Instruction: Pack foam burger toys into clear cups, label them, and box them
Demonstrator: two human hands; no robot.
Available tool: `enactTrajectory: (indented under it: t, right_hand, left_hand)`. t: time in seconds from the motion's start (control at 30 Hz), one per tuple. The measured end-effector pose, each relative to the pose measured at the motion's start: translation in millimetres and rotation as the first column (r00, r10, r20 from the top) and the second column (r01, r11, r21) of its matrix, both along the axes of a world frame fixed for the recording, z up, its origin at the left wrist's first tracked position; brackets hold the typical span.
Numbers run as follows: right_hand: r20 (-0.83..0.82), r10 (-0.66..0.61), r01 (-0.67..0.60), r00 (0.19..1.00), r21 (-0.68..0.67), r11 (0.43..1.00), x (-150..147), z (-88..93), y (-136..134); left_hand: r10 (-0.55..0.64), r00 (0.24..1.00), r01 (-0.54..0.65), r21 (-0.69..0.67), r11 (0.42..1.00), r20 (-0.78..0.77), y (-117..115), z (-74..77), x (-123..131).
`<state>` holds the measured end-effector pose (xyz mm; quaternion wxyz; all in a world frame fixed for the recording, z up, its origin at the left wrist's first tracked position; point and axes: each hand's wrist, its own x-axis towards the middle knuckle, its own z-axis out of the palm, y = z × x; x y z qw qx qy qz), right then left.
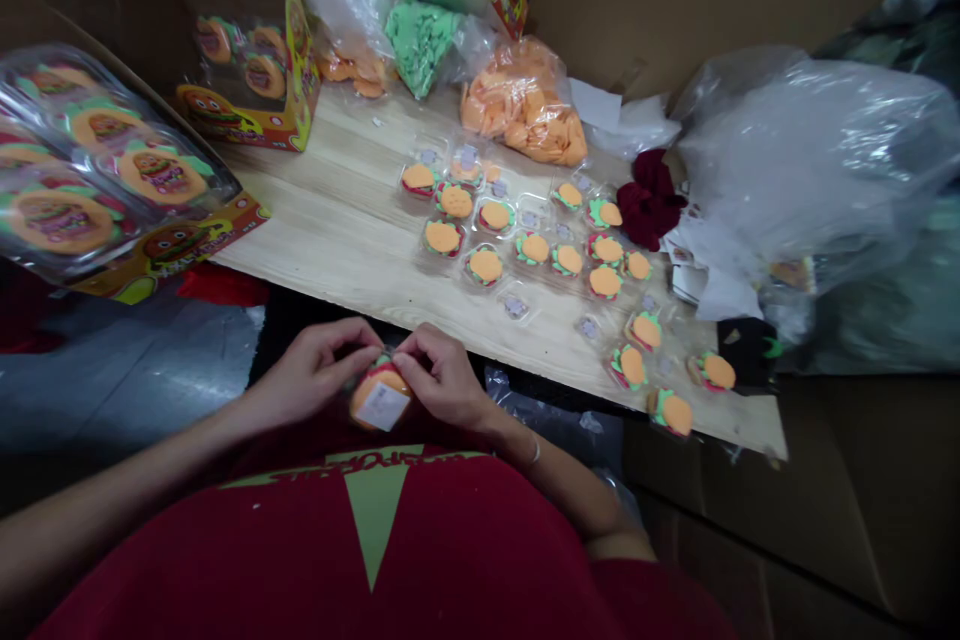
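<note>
Just in front of the table's near edge, both hands pinch the far rim of a small clear pack holding a toy-like burger [361, 402]. A white label [383, 406] lies on the side turned up to me, over the orange bun. The fingers of my left hand [324, 372] are closed at the pack's left corner. Close beside them, the thumb and forefinger of my right hand [444, 382] grip its right corner. On the table [337, 210] stand several similar burgers, such as this burger [485, 266], many in clear plastic trays.
Bags of orange pieces [525, 105] and green pieces [421, 45] lie at the back. Display boxes of packed burgers, one large box [172, 255] and a smaller box [244, 125], stand on the left. A dark red cloth [651, 200], papers and a big plastic bag [817, 160] are at right.
</note>
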<state>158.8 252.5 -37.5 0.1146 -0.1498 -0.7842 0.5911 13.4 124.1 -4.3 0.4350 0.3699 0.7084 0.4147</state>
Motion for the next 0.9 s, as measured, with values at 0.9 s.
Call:
enactTrajectory:
  t: [0.9]
  right_hand:
    - [0.102,0.088,-0.043,0.991,-0.383,0.923,10,-19.1,29]
  left_hand:
    - [-0.045,0.996,0.049,0.052,0.997,-0.081,-25,-16.9,10]
